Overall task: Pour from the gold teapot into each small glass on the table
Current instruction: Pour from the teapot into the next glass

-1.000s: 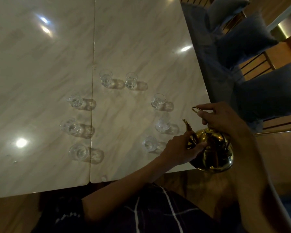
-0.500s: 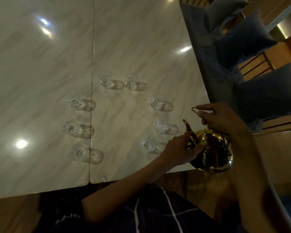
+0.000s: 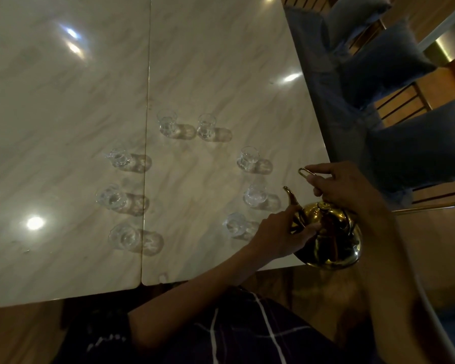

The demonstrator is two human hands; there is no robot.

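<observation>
The gold teapot (image 3: 329, 232) hangs at the near right corner of the marble table (image 3: 221, 61), its spout pointing up and to the left. My right hand (image 3: 347, 187) grips its handle from above. My left hand (image 3: 281, 235) presses against the pot's left side just below the spout. Several small clear glasses stand in a ring on the table. The nearest glass (image 3: 234, 224) is just left of my left hand, and another glass (image 3: 255, 194) stands left of the spout. Two far glasses (image 3: 166, 123) sit at the ring's top.
A seam (image 3: 146, 153) runs down the table between two slabs. Grey cushions (image 3: 418, 151) lie on a bench along the table's right edge. My lap in dark checked cloth (image 3: 234, 332) is below the near edge.
</observation>
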